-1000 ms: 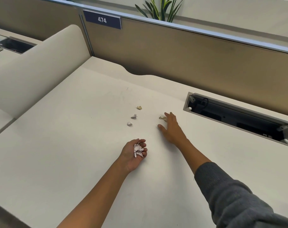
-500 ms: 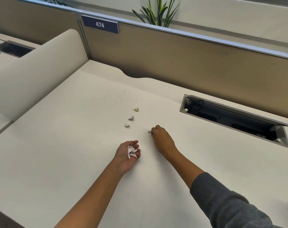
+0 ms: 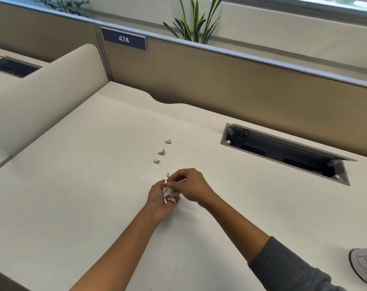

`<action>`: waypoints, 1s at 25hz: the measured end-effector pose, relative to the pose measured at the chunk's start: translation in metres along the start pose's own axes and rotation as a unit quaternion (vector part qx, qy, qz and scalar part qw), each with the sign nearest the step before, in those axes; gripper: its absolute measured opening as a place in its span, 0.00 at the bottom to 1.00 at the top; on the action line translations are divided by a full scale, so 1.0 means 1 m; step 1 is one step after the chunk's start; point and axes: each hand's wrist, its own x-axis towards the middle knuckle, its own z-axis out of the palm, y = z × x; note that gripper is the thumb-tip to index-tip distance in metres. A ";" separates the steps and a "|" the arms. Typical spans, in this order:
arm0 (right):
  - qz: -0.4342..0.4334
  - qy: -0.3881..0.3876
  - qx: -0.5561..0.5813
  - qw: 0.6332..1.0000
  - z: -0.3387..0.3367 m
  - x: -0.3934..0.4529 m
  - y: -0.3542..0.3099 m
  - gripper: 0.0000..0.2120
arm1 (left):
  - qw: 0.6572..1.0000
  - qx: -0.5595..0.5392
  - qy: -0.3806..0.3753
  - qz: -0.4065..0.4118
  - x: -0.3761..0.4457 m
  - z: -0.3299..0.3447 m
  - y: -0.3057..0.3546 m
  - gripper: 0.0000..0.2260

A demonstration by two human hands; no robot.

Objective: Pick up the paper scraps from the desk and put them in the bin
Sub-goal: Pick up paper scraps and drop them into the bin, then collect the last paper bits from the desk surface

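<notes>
The left hand lies palm up just above the cream tabletop, fingers cupped around a small heap of scraps: crumpled bits of white paper with a pinkish-purple tinge, folded and torn, piled loosely in the palm. The right hand hovers over that palm from the right, its fingertips pinched together at the top of the heap; whether they grip a scrap of their own cannot be told. A tiny pale scrap shows just beyond the fingertips, at the far edge of the left hand. Three more scraps lie on the tabletop farther out, in a loose line running away from the hands: a white crumpled scrap nearest, a white one with grey-purple marks next, and a yellowish-tan one farthest. They are apart from one another and from both hands. To the right, an open cable tray is set into the tabletop. A brown partition with a "474" label stands behind.
</notes>
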 end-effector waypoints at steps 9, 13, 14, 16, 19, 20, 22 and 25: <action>0.006 0.170 0.183 0.968 -0.018 -0.049 0.030 0.08 | 0.998 0.024 -0.050 0.020 -0.017 0.026 -0.020 0.10; 0.139 0.147 0.534 0.821 -0.016 -0.070 0.065 0.13 | 0.989 0.093 -0.097 0.055 -0.030 0.051 -0.059 0.11; 0.140 0.132 0.619 0.761 -0.018 -0.075 0.068 0.15 | 0.986 0.105 -0.113 0.061 -0.035 0.057 -0.071 0.09; 0.121 0.130 0.723 0.668 -0.022 -0.082 0.071 0.17 | 0.979 0.125 -0.141 0.076 -0.044 0.070 -0.093 0.08; 0.047 0.105 0.836 0.537 -0.038 -0.093 0.076 0.13 | 0.975 0.099 -0.176 0.090 -0.063 0.099 -0.126 0.11; 0.024 0.104 0.847 0.521 -0.044 -0.099 0.080 0.12 | 0.978 0.059 -0.184 0.081 -0.072 0.109 -0.138 0.14; 0.001 0.125 0.836 0.534 -0.062 -0.113 0.094 0.10 | 0.977 0.030 -0.200 0.074 -0.092 0.128 -0.161 0.20; 0.007 0.146 0.773 0.618 -0.081 -0.128 0.110 0.12 | 0.951 0.160 -0.238 0.114 -0.107 0.139 -0.178 0.31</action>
